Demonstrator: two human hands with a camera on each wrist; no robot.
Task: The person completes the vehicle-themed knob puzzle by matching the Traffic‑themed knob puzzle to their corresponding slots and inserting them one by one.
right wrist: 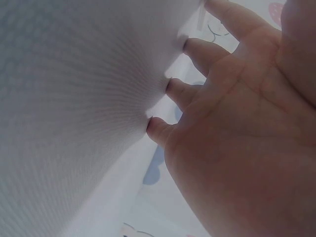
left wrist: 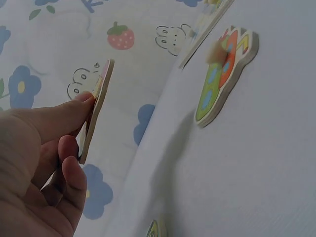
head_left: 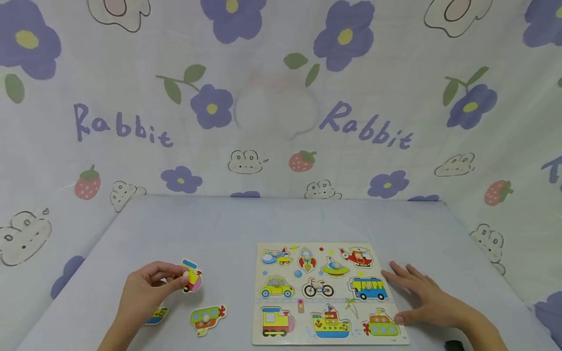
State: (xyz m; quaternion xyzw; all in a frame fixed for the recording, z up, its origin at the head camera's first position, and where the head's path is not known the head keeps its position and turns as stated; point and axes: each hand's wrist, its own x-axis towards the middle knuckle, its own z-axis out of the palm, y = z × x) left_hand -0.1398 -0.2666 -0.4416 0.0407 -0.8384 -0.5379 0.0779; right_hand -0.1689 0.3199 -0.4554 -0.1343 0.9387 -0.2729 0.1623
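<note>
My left hand (head_left: 147,290) pinches a train puzzle piece (head_left: 192,278) between thumb and fingers, above the table left of the board. In the left wrist view the train piece (left wrist: 96,111) shows edge-on. A submarine piece (head_left: 208,317) lies on the table just below it, its round knob up. Partly hidden behind the left wrist is a ship piece (head_left: 156,316). My right hand (head_left: 428,297) rests with spread fingers at the right edge of the wooden puzzle board (head_left: 303,340). In the right wrist view its fingertips (right wrist: 157,127) touch the white cloth.
The board's bottom row shows train (head_left: 276,322), ship (head_left: 331,324) and submarine (head_left: 381,325) pictures without knobs. Vehicle pieces with knobs, such as the car (head_left: 276,288), sit in the upper rows. A small black object (head_left: 454,345) lies near the right forearm. Printed cloth walls surround the table.
</note>
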